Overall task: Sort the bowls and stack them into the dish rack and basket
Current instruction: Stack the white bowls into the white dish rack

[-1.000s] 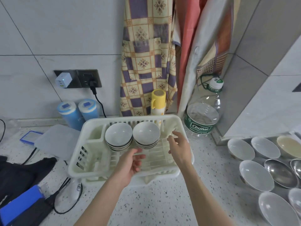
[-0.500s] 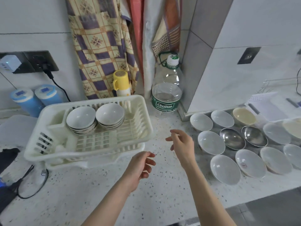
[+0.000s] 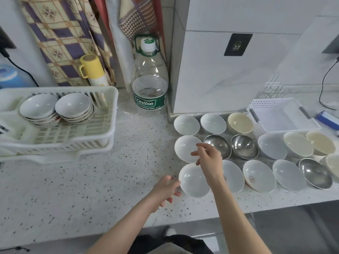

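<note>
Speckled counter (image 3: 102, 189), glossy white bowls (image 3: 194, 180)

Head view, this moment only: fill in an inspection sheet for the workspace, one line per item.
Surface: speckled countertop, bare in the middle.
Job's things: dish rack at left holds two stacks of white bowls; loose bowls, white, cream and steel, sit in rows at right; white basket behind them holds no bowls.
Clutter: water bottle and yellow flask by the wall.
Hands: left hand open beside the nearest white bowl; right hand open above the bowls, holding nothing.
Cables: black cable at far right, another at the left edge.
Surroundings: tiled wall, hanging patterned cloth.
</note>
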Action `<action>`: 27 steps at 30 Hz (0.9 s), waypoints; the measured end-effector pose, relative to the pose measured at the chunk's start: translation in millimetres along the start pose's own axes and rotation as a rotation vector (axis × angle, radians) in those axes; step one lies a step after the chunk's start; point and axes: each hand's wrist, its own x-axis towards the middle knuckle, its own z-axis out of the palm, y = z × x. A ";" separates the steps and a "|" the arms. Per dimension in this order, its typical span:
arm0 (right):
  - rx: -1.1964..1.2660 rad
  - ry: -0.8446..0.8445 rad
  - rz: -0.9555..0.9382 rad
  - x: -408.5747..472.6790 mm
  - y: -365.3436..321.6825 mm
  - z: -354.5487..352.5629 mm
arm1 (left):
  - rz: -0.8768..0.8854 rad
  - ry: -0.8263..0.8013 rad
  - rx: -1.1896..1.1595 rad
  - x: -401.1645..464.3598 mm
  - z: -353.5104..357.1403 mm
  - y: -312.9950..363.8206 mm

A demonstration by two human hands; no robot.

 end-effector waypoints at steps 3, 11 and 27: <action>0.045 -0.003 0.036 1.0 14.5 -16.6 | 0.013 0.002 -0.067 4.2 19.0 -1.5; 0.102 0.014 0.093 0.4 40.7 -35.6 | 0.000 0.004 -0.240 15.0 39.9 -11.9; 0.081 -0.191 0.516 14.6 51.3 -3.4 | 0.178 0.288 -0.495 4.2 -25.4 -26.3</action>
